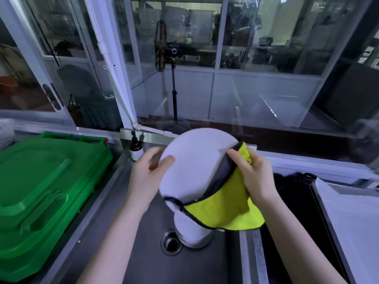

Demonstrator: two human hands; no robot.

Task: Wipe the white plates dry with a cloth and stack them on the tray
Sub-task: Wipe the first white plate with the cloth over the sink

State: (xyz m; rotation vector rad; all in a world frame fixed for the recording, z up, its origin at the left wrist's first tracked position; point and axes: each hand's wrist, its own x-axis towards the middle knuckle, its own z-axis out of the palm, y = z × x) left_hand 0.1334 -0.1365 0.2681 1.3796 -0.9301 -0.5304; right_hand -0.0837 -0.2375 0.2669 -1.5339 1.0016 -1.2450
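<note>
I hold a white plate (pixel 192 167) tilted up above the sink. My left hand (pixel 146 173) grips its left rim, thumb on the face. My right hand (pixel 253 177) presses a yellow cloth with a dark border (pixel 225 210) against the plate's right side; the cloth wraps under the lower rim and hangs down. Below it, a stack of white plates (pixel 192 232) stands in the sink beside the drain, partly hidden by the cloth. A metal tray with a white liner (pixel 352 218) lies at the right.
A steel sink (pixel 143 253) with a round drain (pixel 171 242) lies under my hands. Green plastic crates (pixel 41 191) sit on the left. A brown pump bottle (pixel 135 147) stands at the sink's back edge. A dark second basin (pixel 291 212) lies beside the tray.
</note>
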